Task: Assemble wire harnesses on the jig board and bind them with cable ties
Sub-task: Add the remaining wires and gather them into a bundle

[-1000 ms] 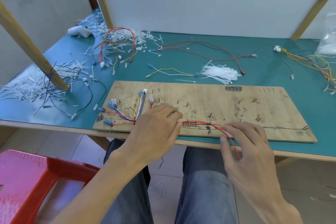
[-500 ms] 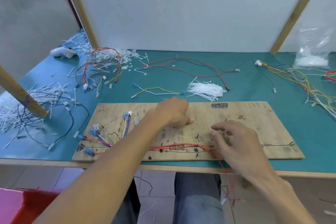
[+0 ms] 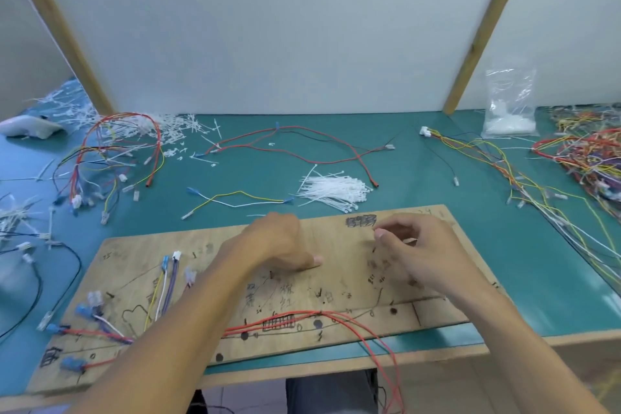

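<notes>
Teal matting covers the bench, and at six o'clock in the view lies the jig board, inked all over with routing marks. Along its near edge run the red wires, and at five o'clock they spill off the front, slack and dangling.

Now the left hand: knuckles up on the board's centre, fingers folded under, thumb flat on the wood. Whether anything sits inside that fold, I cannot tell. The right hand hovers over the board's two o'clock corner, fingers curled, index tip drawn toward the thumb as if pinching something thin. It may be a tie, but blur hides it, so no call there either.

My read is that binding comes next. To do it well, lay the red wires flat on the drawn line, gather them tight at the hatched mark, and cinch the tie there, never on the overhanging slack.

Just beyond the board at twelve o'clock waits the heap of white cable ties, with a yellow and white lead at eleven. Farther out, a tangle of coloured wires fills three o'clock, beside a plastic bag at two.

The board's pegs are too small to pick out, its handwriting is unreadable, and the red wire ends run off the bottom edge.
</notes>
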